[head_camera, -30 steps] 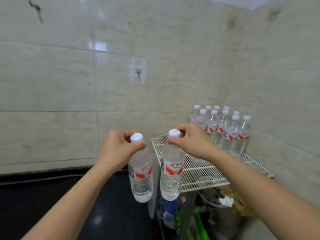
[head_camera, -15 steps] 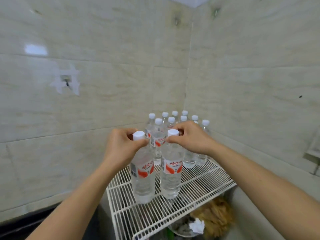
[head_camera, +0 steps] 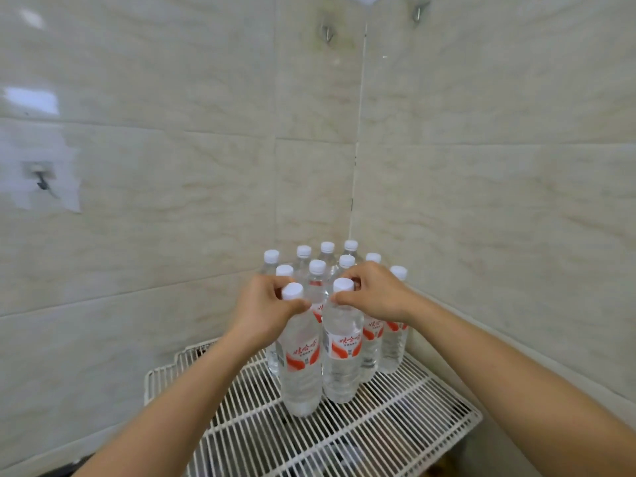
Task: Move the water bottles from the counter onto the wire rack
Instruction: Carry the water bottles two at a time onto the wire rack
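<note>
- A cluster of standing bottles (head_camera: 392,342), white-capped and red-labelled, fills the corner at 12 o'clock on the wire rack (head_camera: 378,438); it stands directly behind the two carried bottles, touching or nearly touching them.
- The left hand (head_camera: 265,309) is clamped around the neck of the left bottle (head_camera: 301,366), just under its white cap. This bottle stands upright with its base at the rack wires; whether it rests on them I cannot tell.
- The right hand (head_camera: 375,294) grips the neck of the right bottle (head_camera: 342,359) the same way, fingers curled behind the cap. It sits just at 3 o'clock of the left bottle, sides touching.
- All the bottles are clear plastic, capped and filled with clear water almost to the neck.
- The rack is white wire, with open space at 6 and 9 o'clock of the held pair; dark shapes show dimly through the wires below.
- Glossy beige tiled walls (head_camera: 172,235) meet in a corner at 12 o'clock. A metal hook (head_camera: 327,31) hangs high near that corner, and a patch of torn white adhesive (head_camera: 44,180) sits at 9 o'clock.
</note>
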